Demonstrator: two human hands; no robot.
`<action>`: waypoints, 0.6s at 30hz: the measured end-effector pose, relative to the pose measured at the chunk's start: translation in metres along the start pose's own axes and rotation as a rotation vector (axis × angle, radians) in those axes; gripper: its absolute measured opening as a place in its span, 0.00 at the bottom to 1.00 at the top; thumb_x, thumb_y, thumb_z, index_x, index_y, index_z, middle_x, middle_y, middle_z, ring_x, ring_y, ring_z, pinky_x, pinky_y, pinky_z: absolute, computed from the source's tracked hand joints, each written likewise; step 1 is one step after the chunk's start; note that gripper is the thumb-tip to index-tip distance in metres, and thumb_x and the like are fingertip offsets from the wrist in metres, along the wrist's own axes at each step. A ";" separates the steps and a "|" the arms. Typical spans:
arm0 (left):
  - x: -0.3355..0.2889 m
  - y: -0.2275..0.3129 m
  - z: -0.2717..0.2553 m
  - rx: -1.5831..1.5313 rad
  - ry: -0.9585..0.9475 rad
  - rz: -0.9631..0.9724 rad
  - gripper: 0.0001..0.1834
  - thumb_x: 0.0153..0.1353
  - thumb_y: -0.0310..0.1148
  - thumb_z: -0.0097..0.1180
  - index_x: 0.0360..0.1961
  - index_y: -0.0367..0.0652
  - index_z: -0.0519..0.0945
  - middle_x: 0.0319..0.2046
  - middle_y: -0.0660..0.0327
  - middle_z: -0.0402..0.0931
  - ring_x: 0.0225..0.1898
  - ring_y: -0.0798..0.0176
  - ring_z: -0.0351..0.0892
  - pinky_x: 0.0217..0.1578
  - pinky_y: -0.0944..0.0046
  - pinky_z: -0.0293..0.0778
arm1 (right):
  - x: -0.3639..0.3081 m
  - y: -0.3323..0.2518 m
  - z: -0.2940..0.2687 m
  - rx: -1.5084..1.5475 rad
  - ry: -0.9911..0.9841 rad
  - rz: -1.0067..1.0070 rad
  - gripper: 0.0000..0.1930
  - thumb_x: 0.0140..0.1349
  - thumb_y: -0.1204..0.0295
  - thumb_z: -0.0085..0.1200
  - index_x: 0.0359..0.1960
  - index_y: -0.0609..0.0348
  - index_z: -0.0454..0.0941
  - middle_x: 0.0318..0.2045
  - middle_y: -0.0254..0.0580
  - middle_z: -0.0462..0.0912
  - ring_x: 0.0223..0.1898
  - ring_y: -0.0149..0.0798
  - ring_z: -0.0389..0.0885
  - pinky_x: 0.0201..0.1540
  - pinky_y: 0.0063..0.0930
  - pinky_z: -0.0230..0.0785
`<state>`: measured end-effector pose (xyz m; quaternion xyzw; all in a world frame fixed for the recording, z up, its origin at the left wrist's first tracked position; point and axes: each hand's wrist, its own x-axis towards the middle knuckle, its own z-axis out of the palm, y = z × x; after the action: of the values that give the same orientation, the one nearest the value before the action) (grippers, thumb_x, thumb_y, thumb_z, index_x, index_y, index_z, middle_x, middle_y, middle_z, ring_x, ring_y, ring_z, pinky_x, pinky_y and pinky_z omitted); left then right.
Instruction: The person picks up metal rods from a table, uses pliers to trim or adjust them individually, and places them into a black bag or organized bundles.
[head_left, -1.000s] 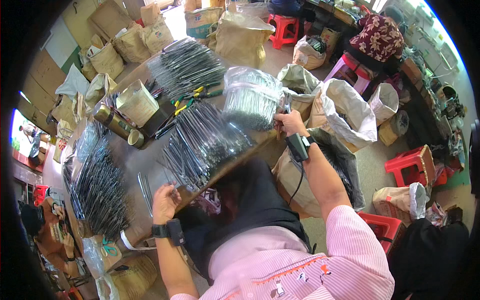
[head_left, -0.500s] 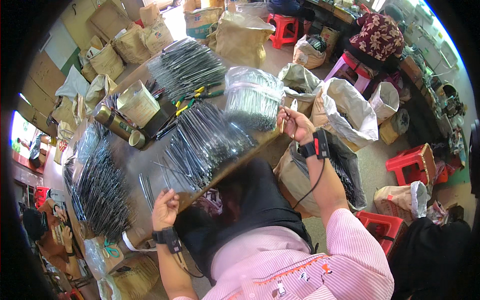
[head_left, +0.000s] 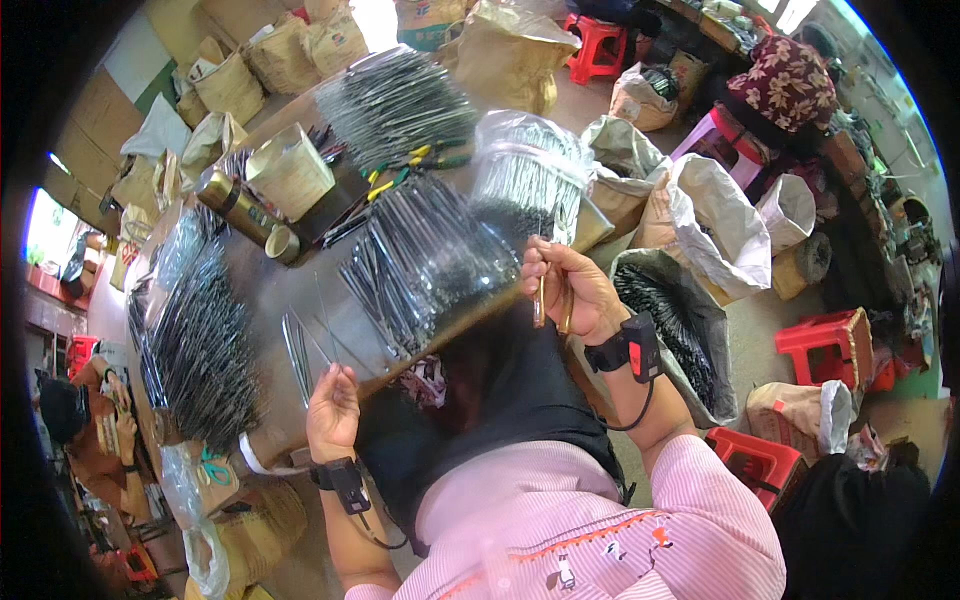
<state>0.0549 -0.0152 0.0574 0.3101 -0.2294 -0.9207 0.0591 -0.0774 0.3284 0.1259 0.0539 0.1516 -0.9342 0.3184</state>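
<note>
My left hand [head_left: 333, 412] is at the near edge of the table, its thumb and fingers pinched together. A thin dark metal rod [head_left: 326, 322] runs up from its fingertips over the tabletop. My right hand [head_left: 578, 292] is closed around a pair of pliers with amber-brown handles [head_left: 540, 303], just off the table's right edge; the fingers partly hide the tool. Between the hands, a wide pile of dark metal rods [head_left: 425, 260] lies on the table. A few loose rods [head_left: 297, 350] lie just beyond my left hand.
A plastic-wrapped rod bundle [head_left: 528, 170], another rod pile [head_left: 395, 105] and yellow-green-handled pliers [head_left: 385, 185] lie farther back. At left are a thermos [head_left: 235, 205], a cup [head_left: 282, 243] and more rods [head_left: 205, 350]. Open sacks [head_left: 715, 225] and red stools [head_left: 825, 345] stand right. Other people sit nearby.
My right hand has come nearer to my body and slightly left, bringing the pliers with it. My left hand has shifted slightly nearer. The whole view has also tilted a little.
</note>
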 end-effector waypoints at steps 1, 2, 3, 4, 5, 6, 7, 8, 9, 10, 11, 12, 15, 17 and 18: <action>-0.011 0.001 0.003 -0.046 0.011 -0.014 0.05 0.57 0.18 0.54 0.33 0.37 0.75 0.30 0.57 0.76 0.34 0.60 0.79 0.32 0.74 0.80 | 0.001 0.009 0.005 -0.112 0.019 -0.043 0.03 0.61 0.75 0.49 0.35 0.59 0.69 0.28 0.37 0.75 0.29 0.31 0.73 0.35 0.28 0.71; -0.018 -0.001 0.005 -0.053 0.030 -0.004 0.05 0.57 0.18 0.54 0.33 0.37 0.75 0.30 0.57 0.76 0.34 0.60 0.79 0.32 0.74 0.80 | 0.000 0.017 0.012 -0.108 0.022 -0.021 0.03 0.61 0.75 0.49 0.35 0.59 0.69 0.28 0.37 0.75 0.29 0.31 0.73 0.35 0.28 0.71; -0.025 -0.003 0.008 -0.034 -0.026 -0.018 0.05 0.57 0.19 0.55 0.34 0.38 0.75 0.30 0.57 0.76 0.33 0.61 0.79 0.30 0.75 0.79 | -0.001 0.025 0.019 -0.314 0.042 -0.106 0.04 0.60 0.75 0.51 0.35 0.59 0.70 0.28 0.38 0.75 0.29 0.31 0.75 0.35 0.29 0.71; -0.034 -0.006 0.014 -0.015 -0.083 -0.028 0.05 0.57 0.19 0.55 0.35 0.38 0.75 0.30 0.57 0.76 0.32 0.61 0.78 0.28 0.76 0.77 | -0.001 0.031 0.023 -0.519 0.054 -0.192 0.06 0.59 0.74 0.53 0.35 0.59 0.70 0.28 0.39 0.76 0.28 0.32 0.76 0.34 0.29 0.72; -0.047 -0.012 0.027 0.094 -0.124 -0.025 0.07 0.57 0.21 0.55 0.36 0.41 0.75 0.30 0.57 0.77 0.30 0.64 0.78 0.22 0.78 0.72 | 0.002 0.037 0.020 -0.543 0.042 -0.206 0.07 0.57 0.74 0.55 0.35 0.59 0.70 0.27 0.39 0.77 0.28 0.33 0.77 0.33 0.29 0.73; -0.051 -0.020 0.030 0.188 -0.173 -0.018 0.08 0.56 0.21 0.55 0.37 0.43 0.74 0.30 0.59 0.77 0.29 0.66 0.78 0.20 0.79 0.68 | 0.000 0.041 0.021 -0.515 0.045 -0.188 0.07 0.57 0.75 0.55 0.34 0.59 0.71 0.28 0.41 0.77 0.30 0.36 0.77 0.34 0.30 0.71; -0.056 -0.026 0.033 0.228 -0.225 -0.025 0.07 0.57 0.21 0.55 0.37 0.41 0.74 0.30 0.57 0.76 0.29 0.66 0.77 0.19 0.79 0.68 | -0.001 0.045 0.024 -0.458 0.049 -0.140 0.06 0.57 0.75 0.55 0.34 0.59 0.71 0.29 0.41 0.77 0.30 0.36 0.77 0.34 0.30 0.71; -0.060 -0.032 0.036 0.266 -0.278 -0.033 0.07 0.57 0.21 0.55 0.37 0.39 0.74 0.31 0.56 0.76 0.28 0.66 0.77 0.19 0.78 0.69 | -0.001 0.050 0.025 -0.404 0.054 -0.092 0.06 0.57 0.75 0.55 0.35 0.59 0.72 0.29 0.41 0.78 0.30 0.36 0.77 0.33 0.31 0.71; -0.066 -0.039 0.042 0.318 -0.260 -0.018 0.07 0.57 0.21 0.55 0.37 0.39 0.74 0.30 0.56 0.76 0.27 0.66 0.77 0.19 0.78 0.70 | -0.001 0.055 0.025 -0.350 0.034 -0.069 0.06 0.58 0.76 0.53 0.35 0.60 0.70 0.29 0.41 0.76 0.29 0.33 0.76 0.34 0.31 0.74; -0.072 -0.046 0.050 0.372 -0.251 -0.011 0.07 0.57 0.20 0.55 0.37 0.39 0.74 0.30 0.57 0.76 0.27 0.65 0.78 0.20 0.78 0.71 | -0.001 0.059 0.022 -0.350 0.029 -0.053 0.06 0.58 0.76 0.53 0.35 0.60 0.70 0.29 0.41 0.76 0.29 0.33 0.76 0.34 0.31 0.74; -0.077 -0.051 0.053 0.389 -0.279 0.004 0.07 0.57 0.20 0.54 0.37 0.39 0.74 0.29 0.56 0.77 0.27 0.64 0.79 0.23 0.77 0.74 | 0.000 0.063 0.018 -0.395 0.086 -0.067 0.06 0.59 0.76 0.53 0.36 0.60 0.70 0.29 0.41 0.76 0.29 0.33 0.76 0.33 0.30 0.74; -0.084 -0.053 0.059 0.419 -0.287 -0.017 0.07 0.57 0.19 0.54 0.37 0.39 0.74 0.29 0.56 0.77 0.29 0.62 0.81 0.28 0.74 0.78 | -0.001 0.068 0.016 -0.441 0.143 -0.082 0.06 0.59 0.76 0.52 0.36 0.60 0.70 0.29 0.41 0.76 0.29 0.33 0.76 0.33 0.30 0.74; -0.093 -0.062 0.064 0.412 -0.321 -0.062 0.08 0.57 0.19 0.52 0.38 0.38 0.73 0.30 0.57 0.77 0.33 0.59 0.82 0.34 0.68 0.80 | -0.011 0.077 0.011 -0.510 0.132 -0.120 0.06 0.58 0.75 0.53 0.36 0.61 0.71 0.30 0.41 0.77 0.30 0.33 0.77 0.33 0.29 0.74; -0.094 -0.066 0.066 0.416 -0.351 -0.057 0.08 0.57 0.19 0.52 0.39 0.38 0.73 0.31 0.57 0.77 0.33 0.59 0.82 0.34 0.68 0.80 | -0.017 0.081 0.007 -0.548 0.111 -0.193 0.07 0.58 0.75 0.54 0.36 0.62 0.72 0.31 0.42 0.79 0.29 0.34 0.79 0.31 0.28 0.75; -0.094 -0.068 0.066 0.420 -0.385 -0.058 0.08 0.57 0.19 0.52 0.39 0.38 0.73 0.32 0.58 0.77 0.34 0.59 0.82 0.35 0.68 0.80 | -0.020 0.083 0.008 -0.548 0.107 -0.191 0.07 0.58 0.75 0.54 0.36 0.62 0.72 0.31 0.42 0.79 0.29 0.34 0.79 0.31 0.28 0.75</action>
<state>0.0925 0.0940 0.1241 0.1416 -0.4132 -0.8962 -0.0775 -0.0108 0.2754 0.1166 0.0008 0.4193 -0.8800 0.2233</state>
